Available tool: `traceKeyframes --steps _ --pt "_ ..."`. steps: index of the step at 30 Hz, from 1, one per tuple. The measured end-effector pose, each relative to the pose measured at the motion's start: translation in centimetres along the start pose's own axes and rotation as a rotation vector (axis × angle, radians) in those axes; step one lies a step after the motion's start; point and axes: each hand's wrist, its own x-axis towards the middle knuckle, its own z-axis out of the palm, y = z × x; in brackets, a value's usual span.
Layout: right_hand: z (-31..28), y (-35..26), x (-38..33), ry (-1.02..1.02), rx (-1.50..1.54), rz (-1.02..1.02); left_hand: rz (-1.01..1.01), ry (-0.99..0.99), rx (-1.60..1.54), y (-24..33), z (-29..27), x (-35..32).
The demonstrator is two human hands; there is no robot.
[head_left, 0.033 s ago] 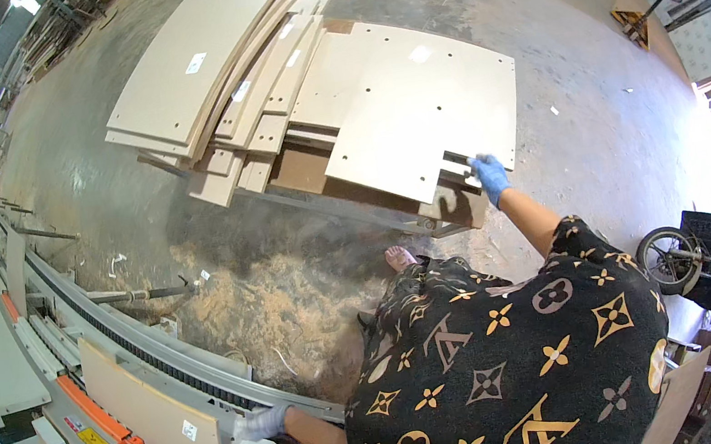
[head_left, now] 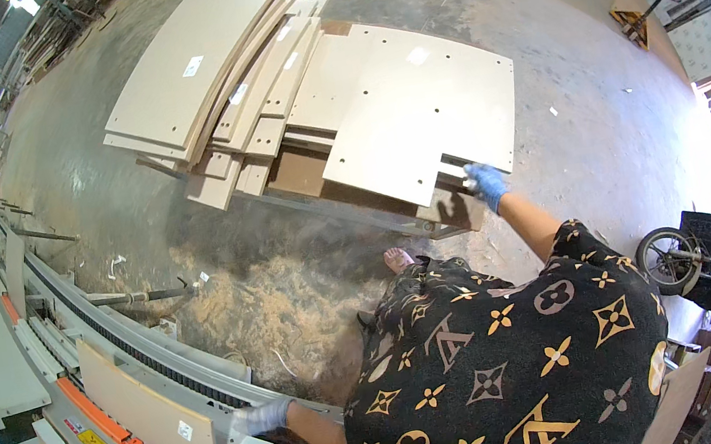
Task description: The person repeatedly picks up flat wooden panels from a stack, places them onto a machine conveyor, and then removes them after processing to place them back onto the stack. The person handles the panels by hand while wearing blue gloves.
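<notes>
Pickup stage, by my read: right hand (head_left: 487, 184), blue-gloved, reaches to the notched corner of the top cream panel (head_left: 422, 111) on the board stack, fingers curled onto its edge; grip looks closed but hard to confirm. Left hand (head_left: 261, 417), pale-gloved, rests on the edge-banding machine (head_left: 150, 381) by an upright panel piece (head_left: 150, 418), apparently flat. Next move likely needs a firm hold to slide the panel off toward the body.
</notes>
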Motion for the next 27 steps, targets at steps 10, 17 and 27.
traceKeyframes --steps 10,17,27 --pt "13.1 1.1 0.4 -0.39 0.413 0.295 -0.592 -1.068 -1.002 14.6 3.4 -14.0" --pt "15.8 -1.1 -11.2 -1.069 0.475 0.729 -0.609 -1.789 -0.981 23.3 1.1 -19.4" --pt "6.4 -4.3 5.3 -0.429 0.654 0.175 -0.78 -1.44 -0.946 19.9 -4.4 -12.6"
